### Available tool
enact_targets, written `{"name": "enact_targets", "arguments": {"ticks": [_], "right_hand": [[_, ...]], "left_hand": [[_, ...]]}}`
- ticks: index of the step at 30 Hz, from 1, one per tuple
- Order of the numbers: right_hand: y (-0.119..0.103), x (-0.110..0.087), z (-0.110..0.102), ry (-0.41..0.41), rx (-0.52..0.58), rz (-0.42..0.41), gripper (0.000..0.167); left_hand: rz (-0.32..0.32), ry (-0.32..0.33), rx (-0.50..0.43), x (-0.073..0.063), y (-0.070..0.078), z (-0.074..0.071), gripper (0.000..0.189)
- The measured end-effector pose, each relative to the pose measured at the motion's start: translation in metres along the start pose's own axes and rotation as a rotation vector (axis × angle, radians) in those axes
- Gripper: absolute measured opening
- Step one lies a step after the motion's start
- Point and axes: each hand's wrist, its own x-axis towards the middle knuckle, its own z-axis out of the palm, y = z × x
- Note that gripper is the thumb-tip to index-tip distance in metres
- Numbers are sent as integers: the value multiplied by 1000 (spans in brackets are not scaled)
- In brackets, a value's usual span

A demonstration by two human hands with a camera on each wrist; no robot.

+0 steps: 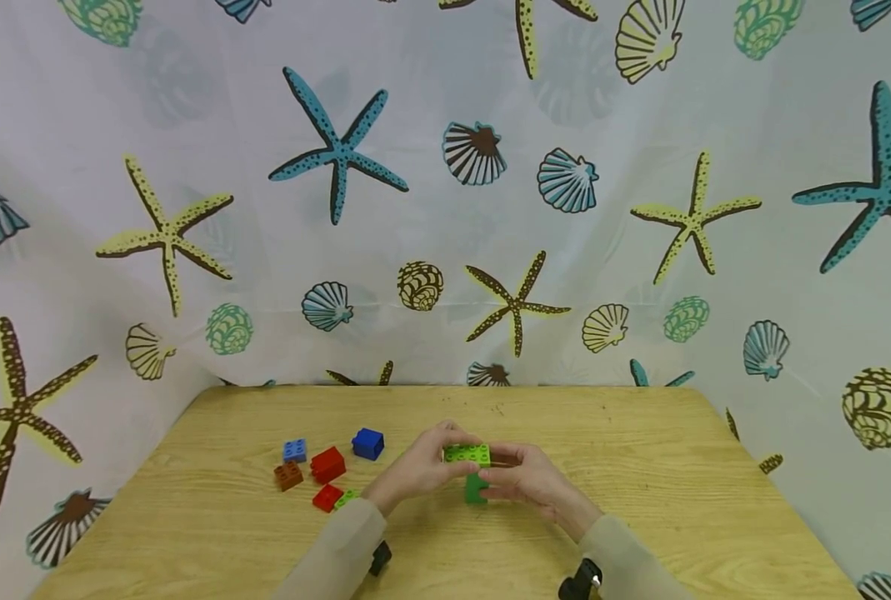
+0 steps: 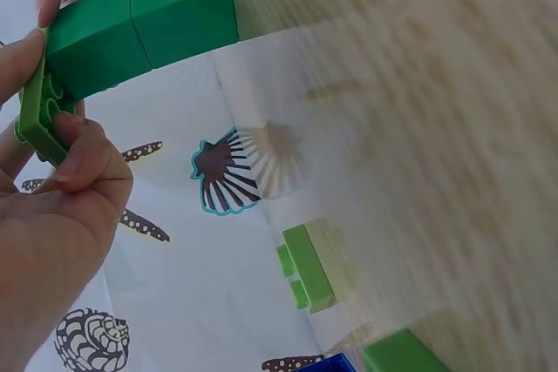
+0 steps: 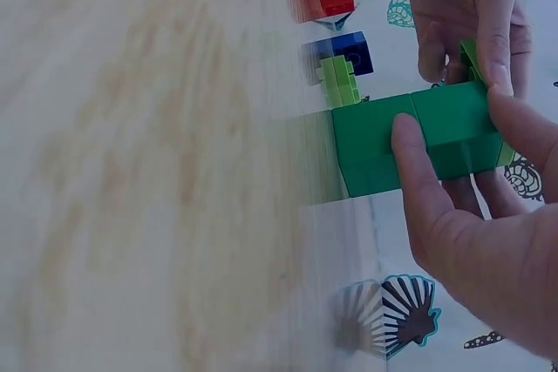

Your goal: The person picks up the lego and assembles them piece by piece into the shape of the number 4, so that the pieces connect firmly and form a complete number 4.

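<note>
Near the middle of the table in the head view, two dark green toy bricks stand stacked upright. A thin light green studded brick lies across their top and sticks out toward the left. My left hand pinches this light green brick between thumb and fingers. My right hand grips the dark green stack, thumb and fingers on opposite sides. In the left wrist view, the studs or tubes under the overhanging light green brick show beside the stack.
Left on the wooden table lie a blue brick, a red brick, a flat red brick, a brown brick, a lighter blue brick and a light green one. Another light green brick shows in the wrist views.
</note>
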Motion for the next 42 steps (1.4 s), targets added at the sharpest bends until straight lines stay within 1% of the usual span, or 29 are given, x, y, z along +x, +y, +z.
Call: {"name": "enact_targets", "arguments": {"ticks": [5,8,11,14,18,20,23,27,30,33,40,42], "right_hand": [[-2,-1,-1,-30,33,-14,55],[-3,-1,-1,-25,52,-10,56],[-4,-1,1,4,60,8,62],[-7,-1,5,43,38,23,64],[-9,2,9,81,0,37,53],[-10,2,10,88,-24,37,48],[-11,3,10,88,-65,24,43],[-12,4,10,100,-99,18,45],[-13,3,9,107,-118,28,48],[-12,3,8,110,-135,32,49],[-10,2,5,119,-148,36,48],[-10,2,5,130,-144,41,49]], "left_hand": [[-4,6,14,1,0,0,35],[-10,0,5,2,-1,-1,34],[-12,-12,-1,2,-1,-3,35],[-19,-23,3,2,-2,-4,36],[-30,-39,-13,1,-2,-7,36],[-36,-51,-26,1,-2,-8,36],[-44,-59,-57,1,-1,-9,38],[-61,-49,-88,0,0,-10,38],[-60,-44,-87,-2,0,-10,34],[-52,-41,-87,-4,-1,-11,34],[-108,-31,-109,-12,-2,-19,43],[-112,-36,-111,-15,-3,-22,44]]}}
